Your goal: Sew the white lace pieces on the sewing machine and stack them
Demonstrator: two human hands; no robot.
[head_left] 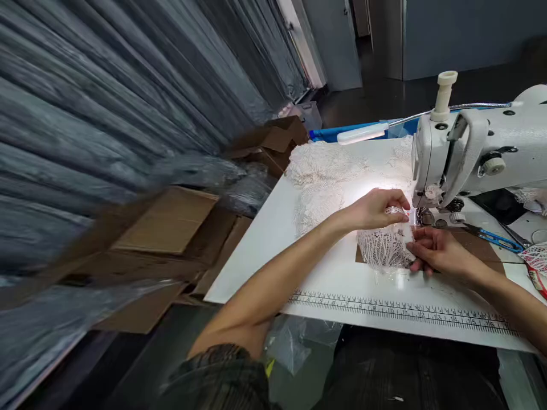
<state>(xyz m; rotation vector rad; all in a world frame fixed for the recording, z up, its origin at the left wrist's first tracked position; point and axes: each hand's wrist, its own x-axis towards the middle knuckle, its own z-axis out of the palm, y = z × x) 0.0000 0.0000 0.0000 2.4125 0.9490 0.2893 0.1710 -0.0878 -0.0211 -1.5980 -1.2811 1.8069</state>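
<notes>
A piece of white lace (382,247) lies in front of the needle of a white sewing machine (459,159). My left hand (378,209) is closed on its upper edge, thumb and fingers beside the presser foot (421,216). Lower and to the right, my right hand (436,249) pinches the lace's right edge between thumb and fingers. The lamp's glare washes out the cloth near the needle. More white lace (320,165) is heaped at the back left of the table, behind my left forearm.
Blue thread snips (499,239) lie right of the machine's needle area. A printed ruler (397,310) runs along the front edge of the white table (256,267). Cardboard boxes (166,219) and plastic wrap stand on the left. A lamp (363,134) on a bendable arm hangs behind.
</notes>
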